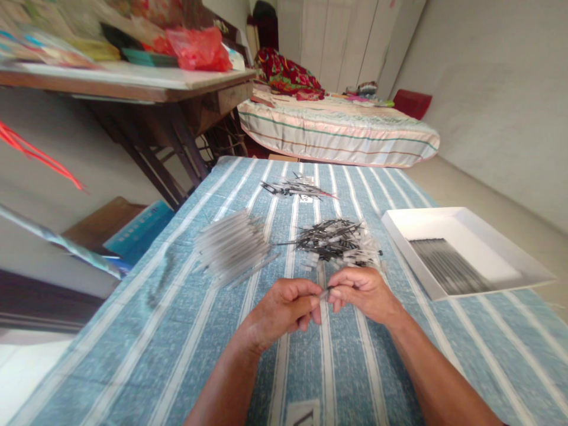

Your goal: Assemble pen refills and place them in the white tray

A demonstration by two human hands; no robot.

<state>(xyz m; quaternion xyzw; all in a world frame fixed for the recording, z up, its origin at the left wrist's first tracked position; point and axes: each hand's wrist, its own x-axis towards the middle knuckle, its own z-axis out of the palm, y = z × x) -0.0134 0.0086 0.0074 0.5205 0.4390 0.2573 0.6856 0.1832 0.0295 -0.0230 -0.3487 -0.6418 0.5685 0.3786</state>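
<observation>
My left hand (295,305) and my right hand (359,293) meet over the near middle of the cloth, both closed in a pinch. Between the fingertips is a thin translucent tube (325,293) with a dark bit at the right hand's fingers; most of it is hidden. Just beyond my right hand lies a loose heap of small black and clear pen parts (332,239). Left of that heap, a stack of slim translucent tubes (235,245) resembling pen barrels lies side by side, somewhat blurred. Farther back is a smaller bunch of thin dark and clear sticks (297,187), one with a red end.
A white open box (483,236) at right holds a row of slim dark-grey sticks (448,266). Everything rests on a blue striped cloth (213,361). Left stands a cluttered desk (190,89) with a red plastic bag (199,47); a bed (341,127) is behind.
</observation>
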